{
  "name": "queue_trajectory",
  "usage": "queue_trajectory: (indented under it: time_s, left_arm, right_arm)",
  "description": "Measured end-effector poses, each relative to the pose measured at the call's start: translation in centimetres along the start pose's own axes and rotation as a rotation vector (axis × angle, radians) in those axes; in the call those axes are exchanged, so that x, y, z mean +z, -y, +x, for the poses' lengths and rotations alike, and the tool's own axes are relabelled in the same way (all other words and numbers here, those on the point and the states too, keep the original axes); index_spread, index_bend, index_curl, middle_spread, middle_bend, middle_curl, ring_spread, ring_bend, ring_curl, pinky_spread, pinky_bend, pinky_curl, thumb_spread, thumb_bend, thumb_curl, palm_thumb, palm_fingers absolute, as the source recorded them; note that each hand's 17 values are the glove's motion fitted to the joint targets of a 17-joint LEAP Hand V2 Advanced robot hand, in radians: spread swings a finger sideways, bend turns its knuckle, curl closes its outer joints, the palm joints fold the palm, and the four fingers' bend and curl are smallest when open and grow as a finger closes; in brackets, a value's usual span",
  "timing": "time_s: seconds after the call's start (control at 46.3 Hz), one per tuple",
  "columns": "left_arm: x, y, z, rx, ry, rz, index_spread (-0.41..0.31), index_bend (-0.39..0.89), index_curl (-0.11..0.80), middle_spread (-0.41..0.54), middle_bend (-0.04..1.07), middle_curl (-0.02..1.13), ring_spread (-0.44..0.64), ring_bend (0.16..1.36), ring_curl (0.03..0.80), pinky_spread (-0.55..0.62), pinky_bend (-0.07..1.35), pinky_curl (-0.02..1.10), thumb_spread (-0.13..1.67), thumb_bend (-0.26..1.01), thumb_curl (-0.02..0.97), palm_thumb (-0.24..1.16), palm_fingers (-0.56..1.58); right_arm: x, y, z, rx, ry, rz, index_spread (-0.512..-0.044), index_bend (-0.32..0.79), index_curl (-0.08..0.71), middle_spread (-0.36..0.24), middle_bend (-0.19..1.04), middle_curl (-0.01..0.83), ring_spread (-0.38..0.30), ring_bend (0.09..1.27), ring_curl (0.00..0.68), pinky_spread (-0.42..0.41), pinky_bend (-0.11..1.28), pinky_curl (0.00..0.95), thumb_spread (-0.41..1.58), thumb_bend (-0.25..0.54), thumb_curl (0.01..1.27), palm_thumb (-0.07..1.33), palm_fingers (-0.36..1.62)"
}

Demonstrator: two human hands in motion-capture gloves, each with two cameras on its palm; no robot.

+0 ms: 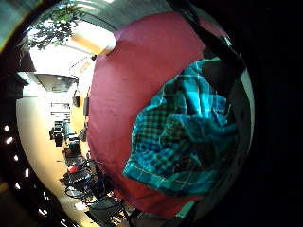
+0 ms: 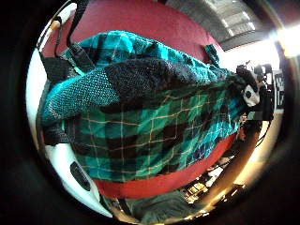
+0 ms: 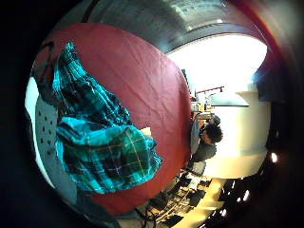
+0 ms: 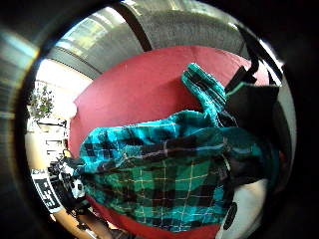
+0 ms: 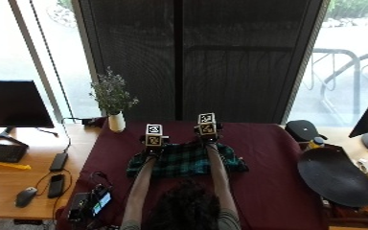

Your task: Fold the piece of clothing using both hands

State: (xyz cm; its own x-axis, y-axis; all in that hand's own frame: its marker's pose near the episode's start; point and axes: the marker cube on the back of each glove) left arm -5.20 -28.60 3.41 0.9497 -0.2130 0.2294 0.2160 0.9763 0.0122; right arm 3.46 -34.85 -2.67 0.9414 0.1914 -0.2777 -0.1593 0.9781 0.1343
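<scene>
A green plaid garment (image 5: 183, 164) lies bunched on the dark red table (image 5: 270, 184) in front of me. My left hand (image 5: 153, 147) is at its far left edge and my right hand (image 5: 208, 139) at its far right edge, each pinching the cloth. In the left thumb side view the garment (image 2: 150, 131) fills the picture, with a fold turned over near the palm. In the right thumb side view the garment (image 4: 159, 179) stretches between both hands and rises toward the palm. The little finger side views show crumpled cloth (image 1: 184, 137) (image 3: 99, 147) on the red surface.
A white vase with a plant (image 5: 116, 120) stands at the table's far left corner. A black round object (image 5: 334, 176) lies at the right edge. A small device (image 5: 92, 201) sits at the near left corner. On the wooden desk to the left lie a phone (image 5: 56, 185) and a mouse (image 5: 25, 196).
</scene>
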Motion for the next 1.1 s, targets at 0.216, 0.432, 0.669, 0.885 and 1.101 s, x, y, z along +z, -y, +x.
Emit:
queue_trajectory:
  time_s: [0.216,0.432,0.669,0.885,1.101]
  left_arm:
    - [1.0,-2.8,0.0,0.012,-0.027,-0.252,-0.304,0.20,0.504,-0.341,0.47,0.52,-0.37,0.78,0.459,-0.03,0.11,0.17,1.27,-0.01,0.341,0.87,1.13]
    - [0.0,-1.7,0.2,0.045,-0.128,0.278,-0.227,0.11,0.455,-0.266,0.37,0.52,-0.28,0.66,0.450,0.06,0.23,0.22,1.25,-0.02,0.334,0.81,0.76]
    - [2.1,-4.3,0.3,0.077,-0.040,0.305,-0.180,0.13,0.403,-0.216,0.26,0.47,-0.16,0.54,0.385,0.12,0.28,0.27,1.22,-0.03,0.329,0.72,0.69]
    - [6.3,-7.2,1.7,0.105,-0.034,-0.022,-0.166,0.16,0.406,-0.131,0.14,0.44,-0.01,0.44,0.365,0.18,0.33,0.32,1.26,-0.05,0.287,0.52,0.52]
    - [7.5,-7.9,1.6,0.123,-0.170,-0.136,-0.144,0.18,0.415,-0.052,0.14,0.39,0.10,0.46,0.356,0.28,0.33,0.33,1.39,-0.03,0.215,0.30,0.41]
  right_arm:
    - [-4.7,-0.8,5.4,0.046,0.295,0.366,-0.326,0.12,0.302,-0.256,0.28,0.448,-0.291,0.62,0.412,-0.323,0.60,0.383,0.90,-0.035,0.42,0.98,1.19]
    - [-2.1,-8.9,12.2,0.180,0.589,0.318,-0.311,0.14,0.314,-0.204,0.22,0.444,-0.232,0.53,0.398,-0.221,0.54,0.369,0.98,-0.020,0.42,0.94,1.08]
    - [8.4,-19.3,16.2,0.537,0.578,-0.240,-0.274,-0.02,0.228,-0.116,0.15,0.414,-0.128,0.60,0.430,-0.047,0.63,0.392,1.16,-0.065,0.38,0.73,0.79]
    - [11.7,-18.5,15.6,0.634,0.743,-0.250,-0.268,-0.07,0.085,-0.029,0.17,0.394,-0.099,0.81,0.466,-0.066,0.83,0.427,1.22,-0.050,0.34,0.50,0.73]
    - [9.6,-16.6,12.5,0.530,0.962,-0.159,-0.278,0.15,0.093,0.003,0.13,0.363,-0.124,0.83,0.456,-0.171,0.92,0.429,1.24,0.088,0.38,0.70,0.87]
